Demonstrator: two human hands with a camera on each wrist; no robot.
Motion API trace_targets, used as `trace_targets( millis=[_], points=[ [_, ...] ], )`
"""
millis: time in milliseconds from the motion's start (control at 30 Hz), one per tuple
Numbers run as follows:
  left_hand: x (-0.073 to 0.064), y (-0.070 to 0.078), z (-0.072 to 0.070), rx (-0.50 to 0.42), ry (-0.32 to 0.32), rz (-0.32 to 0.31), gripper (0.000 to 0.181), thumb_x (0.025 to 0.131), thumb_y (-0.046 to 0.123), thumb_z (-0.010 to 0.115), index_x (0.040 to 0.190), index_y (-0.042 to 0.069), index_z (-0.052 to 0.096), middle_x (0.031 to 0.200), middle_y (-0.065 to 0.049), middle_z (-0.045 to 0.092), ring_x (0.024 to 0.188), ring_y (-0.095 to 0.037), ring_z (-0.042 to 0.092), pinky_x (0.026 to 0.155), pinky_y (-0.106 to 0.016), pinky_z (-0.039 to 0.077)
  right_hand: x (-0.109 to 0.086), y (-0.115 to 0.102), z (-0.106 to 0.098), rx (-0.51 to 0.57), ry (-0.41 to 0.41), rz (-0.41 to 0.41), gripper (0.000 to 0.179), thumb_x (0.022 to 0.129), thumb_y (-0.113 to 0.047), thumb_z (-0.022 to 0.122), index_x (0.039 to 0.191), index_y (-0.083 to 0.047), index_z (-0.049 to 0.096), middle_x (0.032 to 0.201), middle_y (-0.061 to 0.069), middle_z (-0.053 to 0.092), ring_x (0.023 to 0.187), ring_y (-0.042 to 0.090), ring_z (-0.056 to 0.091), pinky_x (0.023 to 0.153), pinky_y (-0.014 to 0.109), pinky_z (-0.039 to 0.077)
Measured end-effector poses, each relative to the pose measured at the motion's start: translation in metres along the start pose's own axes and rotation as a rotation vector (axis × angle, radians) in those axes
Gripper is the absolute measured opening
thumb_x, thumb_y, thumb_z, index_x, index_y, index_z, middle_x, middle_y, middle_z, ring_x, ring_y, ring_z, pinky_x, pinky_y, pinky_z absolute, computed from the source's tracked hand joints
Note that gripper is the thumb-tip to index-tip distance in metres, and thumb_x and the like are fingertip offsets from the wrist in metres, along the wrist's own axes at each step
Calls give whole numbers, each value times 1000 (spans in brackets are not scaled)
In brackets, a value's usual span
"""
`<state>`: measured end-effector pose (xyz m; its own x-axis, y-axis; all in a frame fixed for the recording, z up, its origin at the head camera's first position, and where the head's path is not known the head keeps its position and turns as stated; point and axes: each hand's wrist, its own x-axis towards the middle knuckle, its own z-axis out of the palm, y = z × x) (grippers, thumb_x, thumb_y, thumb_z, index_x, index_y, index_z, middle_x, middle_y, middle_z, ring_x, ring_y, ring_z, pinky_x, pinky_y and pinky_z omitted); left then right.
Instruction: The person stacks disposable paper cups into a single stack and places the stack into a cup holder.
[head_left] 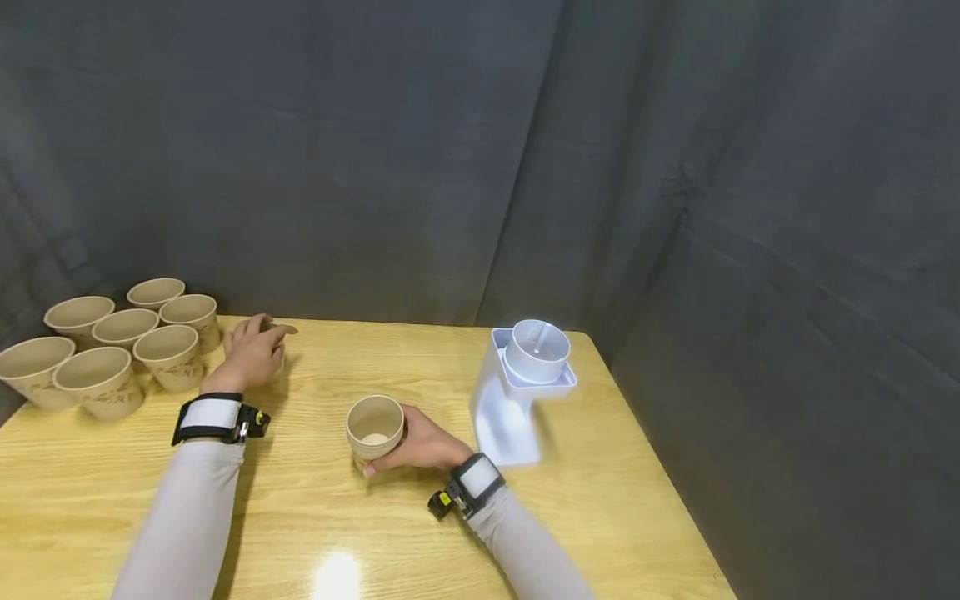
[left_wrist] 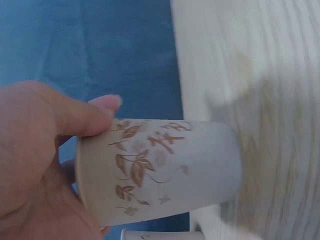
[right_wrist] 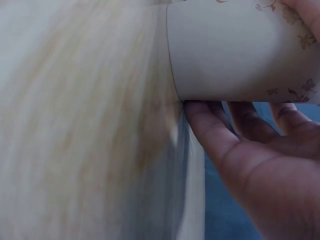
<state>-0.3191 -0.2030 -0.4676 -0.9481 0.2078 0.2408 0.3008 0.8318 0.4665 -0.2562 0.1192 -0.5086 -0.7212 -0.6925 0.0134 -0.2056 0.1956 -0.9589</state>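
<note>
My left hand (head_left: 251, 350) is at the back left, beside a group of cups. In the left wrist view its thumb and fingers grip the rim of a tan paper cup (left_wrist: 160, 170) printed with brown leaves. The head view mostly hides that cup behind the hand; whether its base touches the table cannot be told. Near the middle of the table, my right hand (head_left: 423, 442) holds a short stack of nested paper cups (head_left: 375, 425), upright, mouth up. The right wrist view shows the fingers (right_wrist: 215, 127) along the side of the pale lower cup wall (right_wrist: 225, 55).
Several upright paper cups (head_left: 168, 354) stand close together at the table's back left. A white plastic stand (head_left: 506, 429) with a round cup-like part (head_left: 536, 354) on top stands right of my right hand. Dark curtains (head_left: 337, 167) border the wooden table (head_left: 315, 508) behind and at right.
</note>
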Motion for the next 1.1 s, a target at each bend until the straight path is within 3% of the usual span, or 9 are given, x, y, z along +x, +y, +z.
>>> trace_targets(
  millis=[100, 300, 467, 567, 700, 967, 1100],
  points=[
    [-7, 7, 2, -64, -14, 5, 36, 100, 2, 45, 134, -5, 55, 138, -40, 31, 131, -65, 19, 99, -77, 13, -1, 0, -1, -2, 1, -4, 81, 68, 2, 91, 139, -19, 57, 125, -9, 65, 117, 6, 61, 106, 27, 44],
    [-21, 15, 3, -171, -51, -20, 37, 101, 2, 47, 136, -3, 56, 145, -37, 26, 137, -62, 14, 95, -80, 20, -1, -2, 2, 2, -6, 3, 82, 68, 2, 91, 139, -20, 57, 126, -9, 65, 117, 6, 61, 106, 27, 44],
    [-25, 21, -2, -195, -104, 20, 35, 100, 0, 50, 134, -5, 57, 144, -39, 26, 136, -62, 13, 101, -79, 16, 0, -1, 0, -6, -3, 12, 82, 68, 1, 91, 139, -21, 57, 127, -8, 65, 117, 6, 61, 106, 27, 44],
    [-27, 25, -6, -185, -120, 61, 33, 98, -2, 53, 130, -8, 58, 138, -40, 33, 132, -58, 20, 106, -74, 13, 0, -1, 0, -7, -1, 16, 82, 68, 1, 92, 139, -20, 57, 127, -7, 65, 117, 7, 61, 106, 27, 44],
    [-33, 33, -16, -140, -156, 64, 32, 96, -1, 56, 126, -7, 61, 125, -37, 42, 120, -52, 30, 105, -71, 15, 0, -2, 0, -4, 2, 13, 83, 68, 0, 92, 140, -21, 56, 128, -7, 65, 118, 8, 61, 107, 28, 44],
    [-38, 43, -27, -48, -262, -35, 36, 90, 8, 64, 125, -1, 63, 123, -36, 55, 121, -52, 39, 94, -68, 30, 0, -1, 0, -2, -4, -2, 81, 69, 1, 91, 140, -17, 56, 129, -4, 64, 119, 10, 60, 107, 28, 44],
    [-38, 48, -31, -34, -292, -46, 32, 87, 8, 67, 119, 2, 67, 116, -31, 58, 117, -50, 44, 91, -64, 37, 0, -1, 0, -1, -3, 2, 82, 69, 0, 91, 140, -19, 56, 129, -5, 64, 119, 10, 60, 107, 28, 43]
  ],
)
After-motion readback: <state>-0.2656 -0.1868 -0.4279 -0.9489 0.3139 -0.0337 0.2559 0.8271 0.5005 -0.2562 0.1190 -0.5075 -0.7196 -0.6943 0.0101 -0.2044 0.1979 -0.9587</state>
